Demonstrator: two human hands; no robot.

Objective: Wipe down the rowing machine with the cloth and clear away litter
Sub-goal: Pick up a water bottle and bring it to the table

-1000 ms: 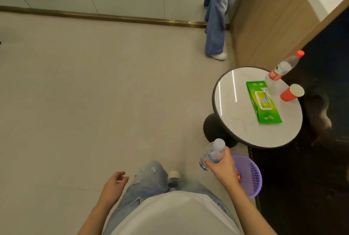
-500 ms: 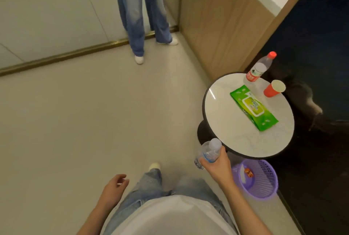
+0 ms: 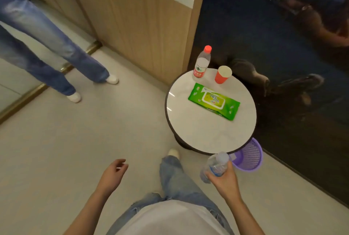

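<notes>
- Right hand (image 3: 224, 180): grasps the clear bottle (image 3: 215, 165) round its body. The bottle is tilted in the air at the table's near edge, just beside the basket.
- Left hand (image 3: 111, 174): holds nothing, fingers loosely curled, over the floor.
- Table (image 3: 198, 132): round, white top, dark rim.
- Wipes pack (image 3: 214, 100): green, flat, mid-table.
- Red-capped bottle (image 3: 201, 62): upright at the far edge.
- Cup (image 3: 222, 74): red, upright, just beside that bottle.
- Basket (image 3: 249, 157): purple, on the floor, partly under the table.
</notes>
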